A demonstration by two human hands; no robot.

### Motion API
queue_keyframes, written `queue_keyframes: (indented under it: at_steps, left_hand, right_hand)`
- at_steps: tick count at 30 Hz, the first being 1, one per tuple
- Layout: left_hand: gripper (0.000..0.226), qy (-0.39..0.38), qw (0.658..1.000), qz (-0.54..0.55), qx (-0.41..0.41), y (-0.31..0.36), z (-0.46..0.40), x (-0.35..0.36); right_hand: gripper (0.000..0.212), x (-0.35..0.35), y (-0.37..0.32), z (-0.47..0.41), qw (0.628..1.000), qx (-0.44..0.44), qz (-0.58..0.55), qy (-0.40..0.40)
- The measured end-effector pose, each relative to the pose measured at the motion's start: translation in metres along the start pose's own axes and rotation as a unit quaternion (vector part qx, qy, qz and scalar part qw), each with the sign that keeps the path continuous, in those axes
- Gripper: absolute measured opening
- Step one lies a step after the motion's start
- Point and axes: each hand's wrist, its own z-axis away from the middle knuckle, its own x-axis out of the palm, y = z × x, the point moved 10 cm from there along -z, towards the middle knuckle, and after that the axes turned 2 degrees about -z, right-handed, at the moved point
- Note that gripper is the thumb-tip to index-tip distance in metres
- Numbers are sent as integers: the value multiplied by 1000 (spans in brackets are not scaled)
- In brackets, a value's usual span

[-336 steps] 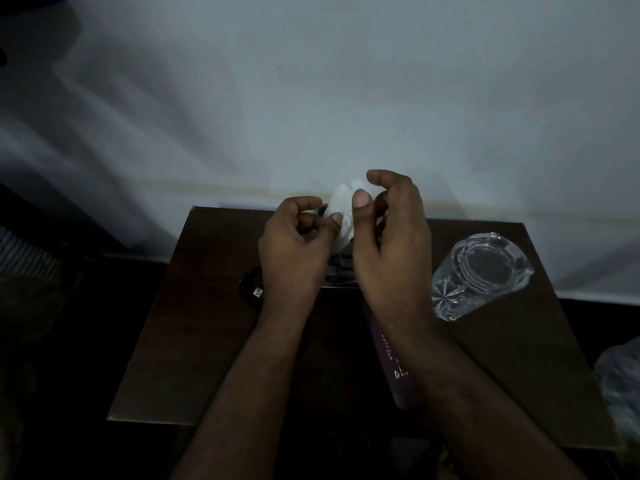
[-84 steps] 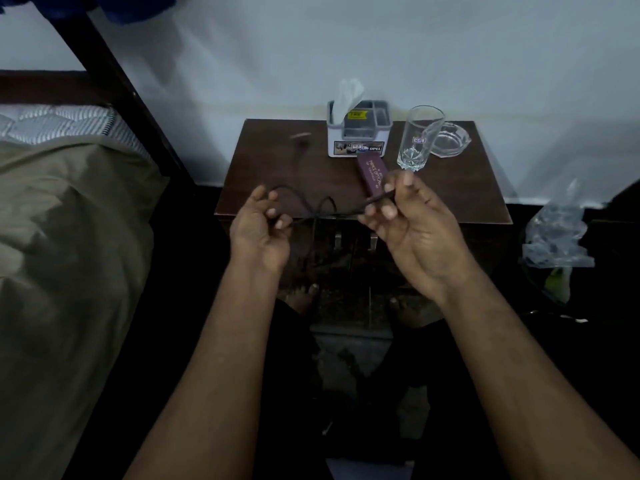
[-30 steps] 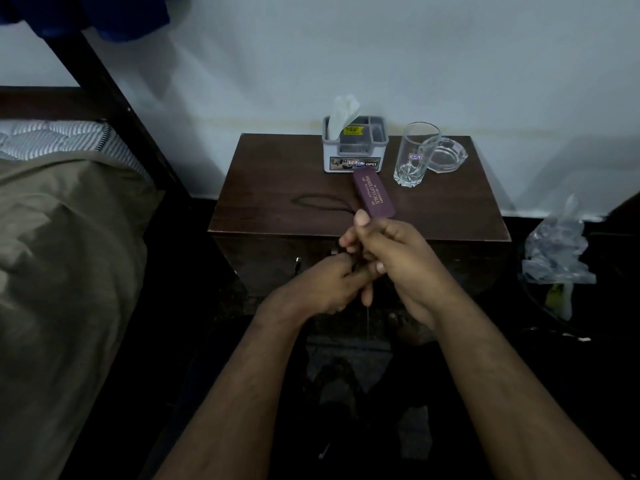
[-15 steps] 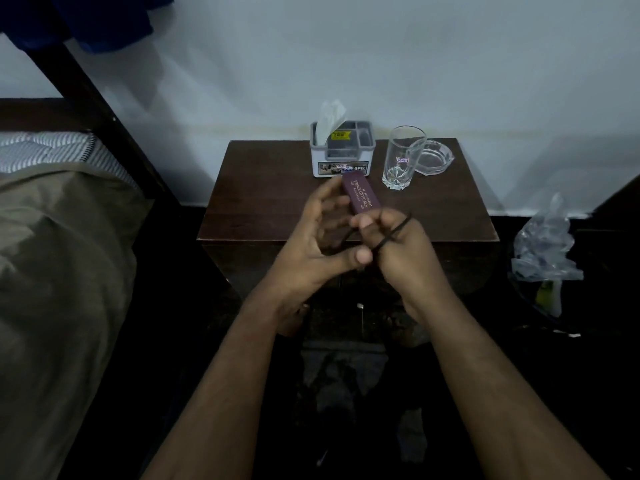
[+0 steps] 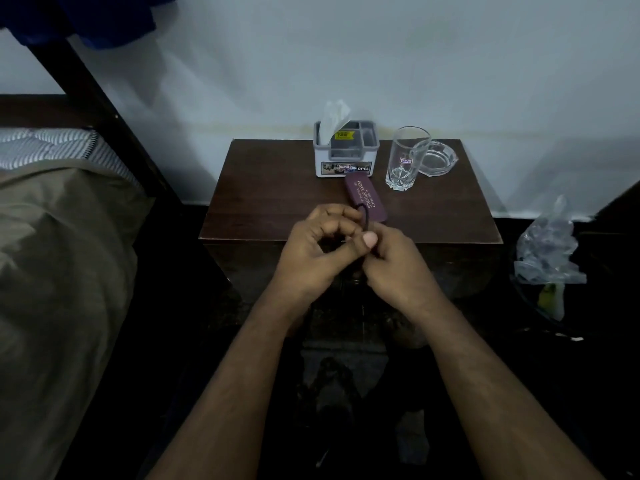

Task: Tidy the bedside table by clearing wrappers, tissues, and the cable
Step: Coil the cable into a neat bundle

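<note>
Both hands meet over the front edge of the dark wooden bedside table point(image 5: 277, 188). My left hand point(image 5: 311, 252) and my right hand point(image 5: 394, 261) hold a thin black cable point(image 5: 363, 216) between them; a small loop of it sticks up above the fingers and the rest is hidden in the hands. A white tissue point(image 5: 332, 117) stands up out of a grey and white organiser box point(image 5: 346, 154) at the back of the table.
A purple glasses case point(image 5: 367, 195) lies on the table just beyond my hands. A drinking glass point(image 5: 405, 161) and a glass ashtray point(image 5: 436, 159) stand at the back right. A bed point(image 5: 59, 237) is on the left. A bin with a clear plastic bag point(image 5: 547, 251) is on the right.
The cable came off the table into both hands and has been gathered up. In the last half second my left fingers curled round it and only a short loop shows.
</note>
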Motion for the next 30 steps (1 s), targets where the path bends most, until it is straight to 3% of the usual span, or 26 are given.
queue_keyframes:
  at_steps: [5, 10, 14, 16, 18, 20, 26, 30]
  left_hand:
    - [16, 82, 974, 200, -70, -12, -3, -22]
    - [35, 137, 966, 200, -87, -22, -3, -34]
    - [29, 78, 974, 190, -92, -16, -1, -20]
    - [39, 39, 978, 181, -96, -14, 0, -12]
    - [47, 40, 974, 201, -99, -12, 2, -10]
    - [37, 70, 959, 251, -112, -14, 1, -15]
    - [39, 207, 911, 332, -128, -34, 0, -61]
    - [35, 163, 924, 324, -120, -26, -3, -44]
  right_hand:
    - [22, -10, 30, -2, 994, 81, 61, 28]
    - [10, -14, 15, 2, 993, 36, 83, 72]
    - [21, -34, 1, 4, 986, -11, 25, 167]
    - [27, -28, 1, 0, 991, -13, -6, 136]
    - [21, -18, 1, -1, 996, -9, 17, 87]
    - [29, -14, 5, -1, 997, 8, 17, 68]
    - [37, -28, 2, 1, 993, 20, -53, 106]
    - [33, -9, -6, 3, 989, 30, -129, 61]
